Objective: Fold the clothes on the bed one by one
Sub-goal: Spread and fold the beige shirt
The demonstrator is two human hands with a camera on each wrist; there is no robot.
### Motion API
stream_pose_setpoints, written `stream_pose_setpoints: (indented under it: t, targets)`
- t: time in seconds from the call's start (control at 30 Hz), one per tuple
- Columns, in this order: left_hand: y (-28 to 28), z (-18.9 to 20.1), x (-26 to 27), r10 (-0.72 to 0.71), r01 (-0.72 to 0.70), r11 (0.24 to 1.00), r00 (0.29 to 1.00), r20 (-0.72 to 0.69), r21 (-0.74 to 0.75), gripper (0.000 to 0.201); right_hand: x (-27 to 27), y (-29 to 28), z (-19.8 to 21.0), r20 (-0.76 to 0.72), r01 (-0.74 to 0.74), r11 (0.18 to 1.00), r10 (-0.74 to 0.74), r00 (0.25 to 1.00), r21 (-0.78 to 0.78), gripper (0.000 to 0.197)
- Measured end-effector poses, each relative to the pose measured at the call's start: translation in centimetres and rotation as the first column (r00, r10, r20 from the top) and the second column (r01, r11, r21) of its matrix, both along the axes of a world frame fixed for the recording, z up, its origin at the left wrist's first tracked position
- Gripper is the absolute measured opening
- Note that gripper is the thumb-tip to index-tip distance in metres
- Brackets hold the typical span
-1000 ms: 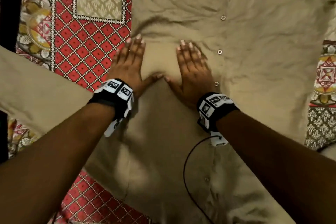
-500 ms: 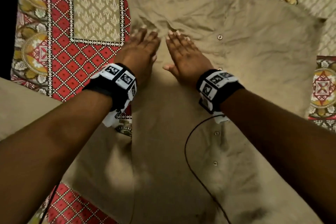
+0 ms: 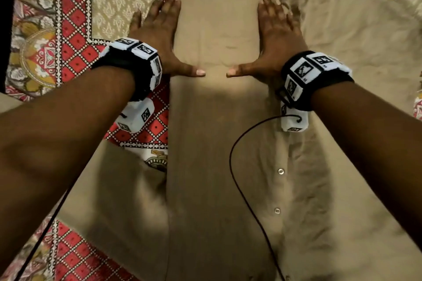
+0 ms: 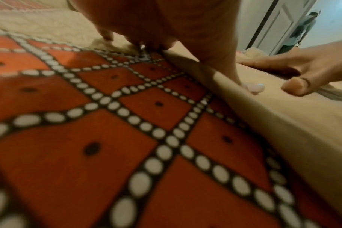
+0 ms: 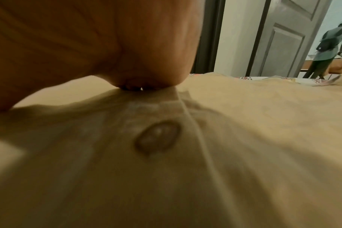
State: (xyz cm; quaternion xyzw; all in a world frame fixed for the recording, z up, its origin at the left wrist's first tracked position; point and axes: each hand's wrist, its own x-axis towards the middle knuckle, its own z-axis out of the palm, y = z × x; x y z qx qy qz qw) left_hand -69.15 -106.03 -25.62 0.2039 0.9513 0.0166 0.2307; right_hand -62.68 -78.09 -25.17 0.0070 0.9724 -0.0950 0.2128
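On the bed, nearest the person, a tan shirt (image 3: 217,166) lies spread over the red patterned bedspread (image 3: 75,48), its long axis running straight away from them. A row of buttons (image 3: 280,171) follows that line, with a black cable (image 3: 237,178) trailing across the cloth. Farther up, a folded panel tops the shirt. The left hand (image 3: 159,36) presses flat on the panel's left edge, the right hand (image 3: 278,36) flat on its right edge, fingers straight and pointing away, thumbs turned inward toward each other, gripping nothing.
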Motion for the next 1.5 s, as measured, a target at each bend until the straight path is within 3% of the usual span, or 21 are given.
stream_pose_setpoints:
  t: [0.2, 0.3, 0.4, 0.5, 0.6, 0.67, 0.73, 0.8, 0.93, 1.03, 1.17, 1.23, 1.3, 1.4, 1.43, 1.5]
  targets:
    - [-0.1, 0.1, 0.4, 0.041, -0.039, 0.998, 0.998, -0.038, 0.050, 0.155, -0.6, 1.2, 0.6, -0.037, 0.108, 0.993, -0.106, 0.994, 0.054, 0.162]
    - [-0.5, 1.3, 1.6, 0.103, -0.086, 0.975, 0.992, -0.076, 0.203, 0.140, -0.2, 0.2, 1.2, -0.130, 0.202, 0.978, -0.194, 0.972, 0.052, 0.154]
    - [-1.1, 3.6, 5.5, 0.215, -0.158, 0.910, 0.970, -0.112, 0.382, 0.106, 3.0, -3.3, 3.0, -0.345, 0.154, 0.985, -0.172, 0.923, -0.079, 0.116]
    - [-3.8, 5.5, 12.6, 0.302, -0.137, 0.837, 0.923, -0.240, 0.529, 0.063, 10.2, -9.2, 4.6, -0.470, 0.012, 0.956, -0.156, 0.869, -0.294, 0.068]
    - [-8.7, 7.2, 21.8, 0.394, -0.224, 0.823, 0.888, -0.239, 0.521, 0.045, 19.6, -16.3, 4.7, -0.528, -0.079, 0.958, -0.082, 0.845, -0.275, 0.037]
    - [-12.3, 7.7, 27.5, 0.350, -0.211, 0.872, 0.899, -0.262, 0.441, 0.040, 26.0, -20.6, 3.7, -0.535, -0.203, 0.936, 0.020, 0.845, -0.286, 0.028]
    - [-15.6, 6.7, 31.7, 0.205, -0.111, 0.936, 0.943, -0.262, 0.334, 0.040, 31.2, -24.6, 2.8, -0.436, -0.177, 0.836, -0.081, 0.896, -0.519, 0.031]
    - [-18.1, 4.6, 34.2, 0.059, -0.014, 0.965, 0.984, -0.166, 0.261, 0.053, 34.7, -27.6, 1.6, -0.364, -0.142, 0.793, -0.107, 0.925, -0.593, 0.039]
    - [-20.0, 0.9, 34.3, -0.110, 0.121, 0.982, 0.991, -0.083, 0.148, 0.060, 35.2, -30.5, -1.4, -0.329, -0.184, 0.901, 0.049, 0.943, -0.393, 0.055]
    - [-22.2, -0.4, 32.1, -0.150, 0.150, 0.989, 0.987, -0.056, -0.007, 0.074, 34.2, -31.2, -2.5, -0.279, -0.068, 0.914, -0.051, 0.959, -0.401, 0.071]
    - [-26.0, 0.1, 29.5, 0.040, -0.048, 0.997, 0.993, -0.113, -0.065, 0.092, 34.1, -31.6, -1.7, -0.196, 0.012, 0.935, -0.087, 0.977, -0.355, 0.119]
    - [-26.4, 0.5, 28.9, 0.097, -0.103, 0.993, 0.990, -0.104, -0.058, 0.095, 33.9, -31.7, -1.2, -0.166, 0.058, 0.951, -0.113, 0.980, -0.305, 0.133]
    - [-26.0, 0.5, 28.9, 0.246, -0.250, 0.968, 0.963, -0.109, -0.026, 0.092, 33.9, -31.9, -0.8, -0.111, 0.120, 0.962, -0.151, 0.982, -0.246, 0.144]
    - [-25.1, 0.3, 28.5, 0.607, -0.597, 0.794, 0.786, -0.113, 0.116, 0.092, 33.9, -32.3, -0.3, -0.075, 0.185, 0.962, -0.203, 0.976, -0.201, 0.152]
    - [-24.9, 0.4, 28.1, 0.661, -0.648, 0.749, 0.742, -0.109, 0.138, 0.093, 33.7, -32.4, 0.0, -0.085, 0.186, 0.964, -0.205, 0.975, -0.192, 0.151]
    - [-24.7, 1.0, 27.2, 0.649, -0.635, 0.761, 0.749, -0.137, 0.134, 0.088, 33.4, -32.6, 0.7, -0.174, 0.157, 0.968, -0.192, 0.966, -0.196, 0.137]
